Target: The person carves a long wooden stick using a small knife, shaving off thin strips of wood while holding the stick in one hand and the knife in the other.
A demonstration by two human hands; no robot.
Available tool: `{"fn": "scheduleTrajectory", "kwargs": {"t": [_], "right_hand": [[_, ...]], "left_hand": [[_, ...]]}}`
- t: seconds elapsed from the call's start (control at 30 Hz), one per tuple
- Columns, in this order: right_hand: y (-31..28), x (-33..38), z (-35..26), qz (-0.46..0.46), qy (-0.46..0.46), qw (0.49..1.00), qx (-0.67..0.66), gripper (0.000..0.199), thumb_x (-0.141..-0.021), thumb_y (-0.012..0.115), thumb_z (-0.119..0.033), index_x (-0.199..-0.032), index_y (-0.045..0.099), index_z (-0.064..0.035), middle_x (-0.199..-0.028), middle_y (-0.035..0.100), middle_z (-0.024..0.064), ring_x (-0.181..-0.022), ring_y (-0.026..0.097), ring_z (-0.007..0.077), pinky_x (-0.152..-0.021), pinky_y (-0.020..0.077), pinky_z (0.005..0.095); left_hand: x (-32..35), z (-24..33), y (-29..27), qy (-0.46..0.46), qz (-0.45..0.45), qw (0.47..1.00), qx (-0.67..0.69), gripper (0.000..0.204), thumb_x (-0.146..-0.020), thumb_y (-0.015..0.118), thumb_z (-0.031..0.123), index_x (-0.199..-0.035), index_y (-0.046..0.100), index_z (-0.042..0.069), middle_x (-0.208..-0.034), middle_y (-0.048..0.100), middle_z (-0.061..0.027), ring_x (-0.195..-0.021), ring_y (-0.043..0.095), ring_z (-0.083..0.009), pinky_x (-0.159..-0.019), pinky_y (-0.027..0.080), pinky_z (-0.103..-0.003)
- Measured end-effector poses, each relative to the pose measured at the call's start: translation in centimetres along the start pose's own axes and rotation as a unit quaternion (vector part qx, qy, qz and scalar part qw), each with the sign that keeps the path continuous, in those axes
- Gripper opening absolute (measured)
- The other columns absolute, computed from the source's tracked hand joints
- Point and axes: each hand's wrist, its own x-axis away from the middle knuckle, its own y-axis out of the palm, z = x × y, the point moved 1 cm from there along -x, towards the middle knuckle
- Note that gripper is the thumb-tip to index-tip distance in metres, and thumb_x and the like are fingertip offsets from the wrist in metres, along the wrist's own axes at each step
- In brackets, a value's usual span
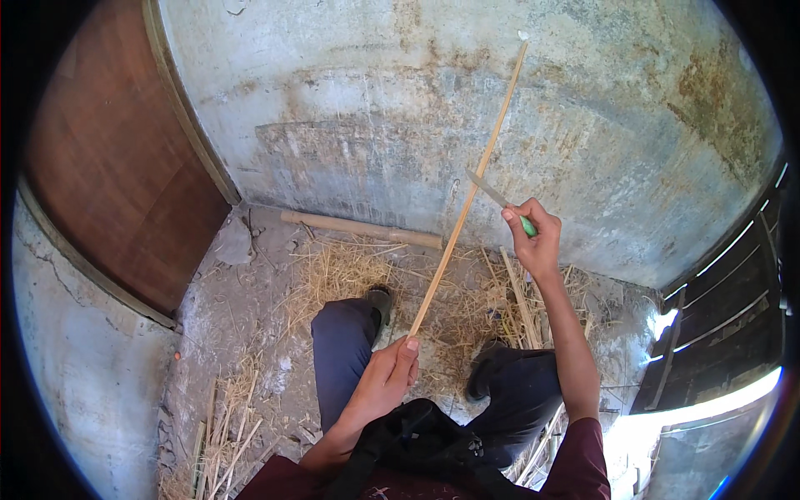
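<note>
A long, thin bamboo strip (459,223) slants up and away from me toward the wall. My left hand (387,380) is closed round its near end, in front of my lap. Higher and to the right, my right hand (536,233) grips a knife (490,188) with a green handle. The knife's blade points up and left, and its front part crosses the strip near the middle. Whether the edge touches the strip or only passes over it, I cannot tell.
A bamboo pole (360,227) lies along the foot of the stained wall (358,125). Shavings (337,271) litter the floor around my boots (380,305). More strips (227,437) lie at lower left. A brown door (117,150) stands left; dark slatted boards (717,308) are at right.
</note>
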Motion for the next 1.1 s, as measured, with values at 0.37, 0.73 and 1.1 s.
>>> {"fn": "scheduleTrajectory", "kwargs": {"t": [0.37, 0.73, 1.1], "right_hand": [[1.1, 6.4, -9.2, -0.133, 0.037, 0.989, -0.056, 0.016, -0.097, 0.081, -0.013, -0.091, 0.069, -0.0037, -0.079, 0.072, 0.0086, -0.060, 0.065, 0.0142, -0.054, 0.0466, 0.0316], [3.1, 13.3, -12.5, -0.164, -0.051, 0.978, -0.117, 0.015, -0.088, 0.087, -0.010, -0.094, 0.074, -0.0040, -0.073, 0.066, 0.0098, -0.057, 0.065, 0.0261, -0.050, 0.0473, 0.0364], [4.5, 13.8, -12.5, -0.133, -0.026, 0.968, -0.211, 0.014, -0.089, 0.085, -0.004, -0.094, 0.073, -0.0027, -0.073, 0.068, 0.0116, -0.057, 0.067, 0.0251, -0.050, 0.0480, 0.0346]], "left_hand": [[0.6, -0.4, 0.0, -0.030, -0.002, 0.999, 0.031, 0.039, -0.117, 0.048, 0.036, -0.101, 0.054, 0.002, -0.068, 0.052, -0.0038, -0.061, 0.050, -0.0128, -0.058, 0.043, -0.034], [0.9, 1.4, 0.3, 0.015, -0.021, 1.000, -0.004, 0.045, -0.118, 0.046, 0.039, -0.121, 0.057, -0.005, -0.074, 0.056, -0.0101, -0.065, 0.055, -0.0218, -0.064, 0.046, -0.039], [1.1, 0.7, 0.8, -0.030, -0.046, 0.992, 0.110, 0.048, -0.119, 0.036, 0.042, -0.120, 0.062, 0.002, -0.077, 0.049, 0.0000, -0.058, 0.042, -0.0075, -0.051, 0.038, -0.027]]}}
